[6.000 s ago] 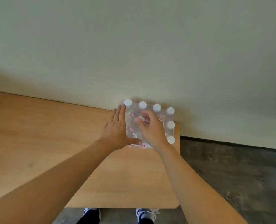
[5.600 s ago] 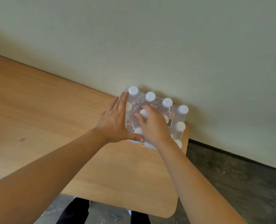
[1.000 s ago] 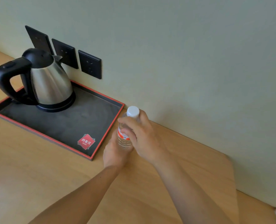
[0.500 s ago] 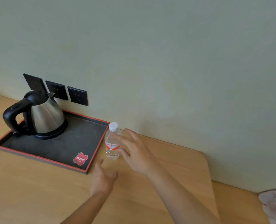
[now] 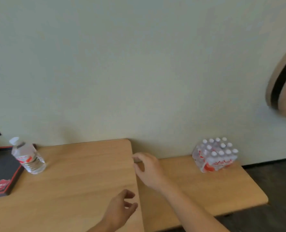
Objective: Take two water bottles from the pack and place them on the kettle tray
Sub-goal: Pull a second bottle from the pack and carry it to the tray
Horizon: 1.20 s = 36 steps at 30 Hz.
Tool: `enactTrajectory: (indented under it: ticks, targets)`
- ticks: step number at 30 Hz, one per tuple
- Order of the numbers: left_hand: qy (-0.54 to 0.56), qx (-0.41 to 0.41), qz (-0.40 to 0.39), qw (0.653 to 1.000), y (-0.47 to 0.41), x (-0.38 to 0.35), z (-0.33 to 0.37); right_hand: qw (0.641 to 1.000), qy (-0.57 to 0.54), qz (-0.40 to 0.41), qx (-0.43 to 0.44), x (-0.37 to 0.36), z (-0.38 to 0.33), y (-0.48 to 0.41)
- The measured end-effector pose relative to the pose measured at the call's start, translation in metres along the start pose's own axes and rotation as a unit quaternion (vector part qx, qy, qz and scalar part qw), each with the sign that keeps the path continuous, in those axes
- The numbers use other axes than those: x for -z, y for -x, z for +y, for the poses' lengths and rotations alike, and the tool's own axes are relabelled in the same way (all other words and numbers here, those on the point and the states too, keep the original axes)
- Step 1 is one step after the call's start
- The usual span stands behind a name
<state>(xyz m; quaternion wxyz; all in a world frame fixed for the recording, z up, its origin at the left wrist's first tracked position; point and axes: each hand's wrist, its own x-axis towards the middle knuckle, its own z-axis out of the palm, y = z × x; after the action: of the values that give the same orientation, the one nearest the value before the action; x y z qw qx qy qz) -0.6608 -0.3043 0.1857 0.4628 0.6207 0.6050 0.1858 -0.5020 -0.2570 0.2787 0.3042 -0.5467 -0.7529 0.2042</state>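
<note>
Both hands empty, left hand (image 5: 120, 209) and right hand (image 5: 149, 171) fingers loosely curled. Pack (image 5: 215, 155) bottles look light, slick plastic; I'd grab below the cap.

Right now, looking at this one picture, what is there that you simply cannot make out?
All from the head view:
- Tray: cut off by the left edge; no kettle shows.
- Bottle: blurred, label unreadable; it seems to stand on the table beside the tray's rim, but contact is unclear.
- Pack: small and blurred, so its bottle count is uncertain.
- Left hand, right hand: both empty, arms cut off by the bottom edge.
- Wooden shape: cut off at right, unidentifiable.
</note>
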Motion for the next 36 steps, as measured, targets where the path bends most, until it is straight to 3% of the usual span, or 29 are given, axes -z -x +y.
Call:
enactTrajectory:
  ticks: [5,13,22,27,36]
  targets:
    - [-0.013,-0.066,0.001,0.998,-0.025,-0.105,0.107,0.995,0.006,0.084,-0.055,0.119,0.086,0.080]
    - [0.070,-0.094,0.021,0.993,-0.072,-0.224,0.237,0.982,0.015,0.122,-0.141,0.243,0.206,0.139]
    - [0.158,-0.069,-0.015,0.985,-0.208,-0.341,0.304,0.978,0.067,0.078,-0.182,0.324,0.358,0.110]
    - [0.134,-0.044,-0.011,0.990,-0.281,-0.397,0.348,0.975,0.080,0.056,-0.199,0.363,0.447,0.072]
    - [-0.045,0.001,-0.030,0.999,-0.400,-0.455,0.382,0.974,0.089,-0.002,-0.210,0.385,0.591,0.008]
